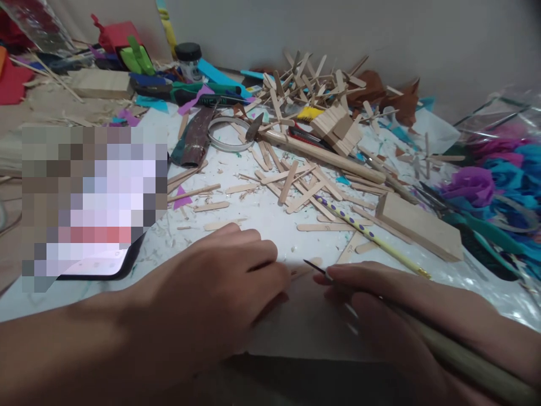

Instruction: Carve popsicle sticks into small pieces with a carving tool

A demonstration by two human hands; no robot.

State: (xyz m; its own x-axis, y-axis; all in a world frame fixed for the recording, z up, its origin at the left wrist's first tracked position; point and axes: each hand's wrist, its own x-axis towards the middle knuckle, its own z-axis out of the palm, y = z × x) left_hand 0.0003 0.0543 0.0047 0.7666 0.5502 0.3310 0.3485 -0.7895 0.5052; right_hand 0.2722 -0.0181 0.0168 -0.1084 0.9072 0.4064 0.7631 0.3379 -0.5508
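Observation:
My left hand (236, 270) rests low over the white table top, its fingers curled and pressed together. From its fingertips pokes the end of a wooden craft stick (301, 270); the rest is hidden under the hand. My right hand (380, 299) is closed around a slim tool with a wooden handle (473, 361) and a thin, dark, pointed metal tip (313, 267). That tip points left, close to the craft stick; whether they touch I cannot tell. Just beyond my hands lie several loose craft sticks (310, 194) and a yellow pencil with purple dots (372, 234).
A hammer (321, 155) lies across the middle, near a tape ring (230, 135). Wood blocks (418, 225), green-handled pliers (486, 242) and paper flowers (469, 186) are at right. A partly blurred phone (97, 265) lies left. Piled sticks (313, 84) lean toward the wall.

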